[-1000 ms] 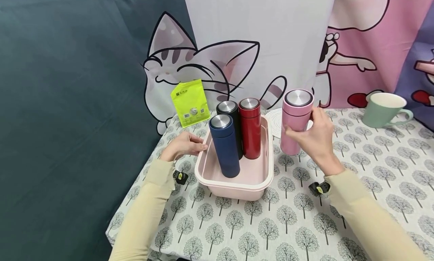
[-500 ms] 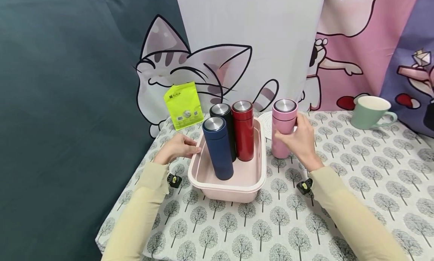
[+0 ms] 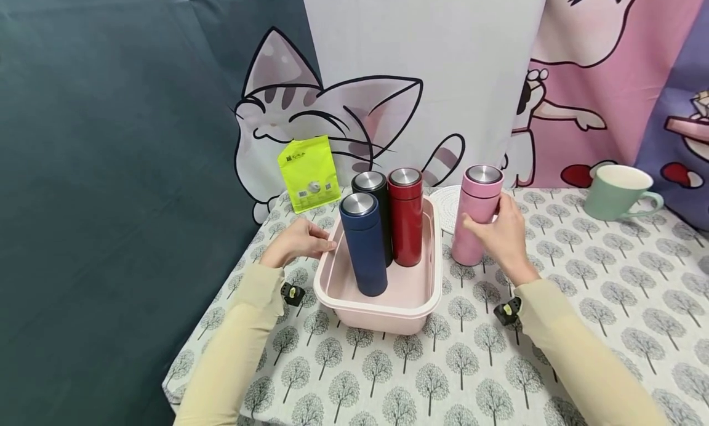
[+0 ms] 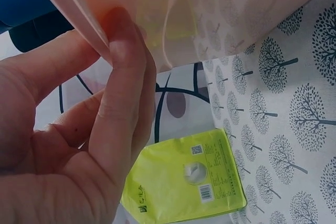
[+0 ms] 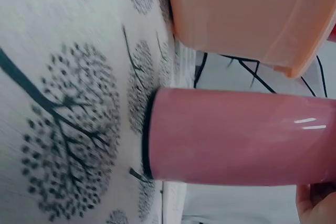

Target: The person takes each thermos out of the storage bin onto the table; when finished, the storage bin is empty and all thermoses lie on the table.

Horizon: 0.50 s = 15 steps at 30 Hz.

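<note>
My left hand [image 3: 299, 241] pinches the left rim of a pale pink plastic bin [image 3: 354, 312], thumb on one side and fingers on the other. Inside the bin stand a navy blue thermos [image 3: 364, 247], a black thermos [image 3: 383, 210] and a red thermos [image 3: 406, 226], all with steel-topped lids. To the right of the bin, my right hand [image 3: 504, 232] grips a pink thermos [image 3: 471, 229] round its side. It stays nearly upright, its dark base [image 5: 149, 135] right at the tablecloth in the right wrist view.
A lime-green pouch [image 3: 310, 173] leans against the cat-printed backdrop behind the bin. A white round mat [image 3: 445, 207] lies behind the pink thermos. Towards the back right stands a green mug [image 3: 617, 192]. The tree-patterned tablecloth [image 3: 432, 377] ends in an edge at the left.
My right hand has lowered the pink thermos a little towards the tablecloth. My left hand keeps its pinch on the bin's rim. The head view has shifted slightly.
</note>
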Tool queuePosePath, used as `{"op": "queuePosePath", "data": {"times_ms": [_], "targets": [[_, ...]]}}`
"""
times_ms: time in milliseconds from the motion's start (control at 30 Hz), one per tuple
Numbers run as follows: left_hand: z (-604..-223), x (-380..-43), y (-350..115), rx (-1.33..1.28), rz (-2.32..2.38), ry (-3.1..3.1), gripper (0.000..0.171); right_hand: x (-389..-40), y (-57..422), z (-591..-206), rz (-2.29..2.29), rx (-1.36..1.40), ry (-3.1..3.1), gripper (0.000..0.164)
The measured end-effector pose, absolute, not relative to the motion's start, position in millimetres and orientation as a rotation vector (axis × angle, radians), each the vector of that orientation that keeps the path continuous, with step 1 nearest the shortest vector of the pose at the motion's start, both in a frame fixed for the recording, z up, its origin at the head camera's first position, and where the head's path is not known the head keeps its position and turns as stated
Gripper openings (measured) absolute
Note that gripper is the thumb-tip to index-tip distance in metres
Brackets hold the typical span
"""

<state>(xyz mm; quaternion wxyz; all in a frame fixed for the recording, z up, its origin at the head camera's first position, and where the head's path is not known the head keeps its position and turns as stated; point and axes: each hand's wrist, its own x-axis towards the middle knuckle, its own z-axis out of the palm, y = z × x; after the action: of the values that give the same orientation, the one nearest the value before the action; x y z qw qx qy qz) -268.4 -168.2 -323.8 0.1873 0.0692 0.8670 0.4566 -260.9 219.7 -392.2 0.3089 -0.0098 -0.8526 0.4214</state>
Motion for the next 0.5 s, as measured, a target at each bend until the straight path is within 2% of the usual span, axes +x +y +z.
{"op": "queuePosePath", "data": {"times_ms": [300, 500], "targets": [[-322, -269, -170, 0.179, 1.281, 2.447, 0.036, -248, 216, -388, 1.299, -0.103, -2.178, 0.079], [-322, -267, -168, 0.167, 1.299, 2.432, 0.033, -232, 216, -374, 1.360, -0.137, -2.039, 0.081]]}}
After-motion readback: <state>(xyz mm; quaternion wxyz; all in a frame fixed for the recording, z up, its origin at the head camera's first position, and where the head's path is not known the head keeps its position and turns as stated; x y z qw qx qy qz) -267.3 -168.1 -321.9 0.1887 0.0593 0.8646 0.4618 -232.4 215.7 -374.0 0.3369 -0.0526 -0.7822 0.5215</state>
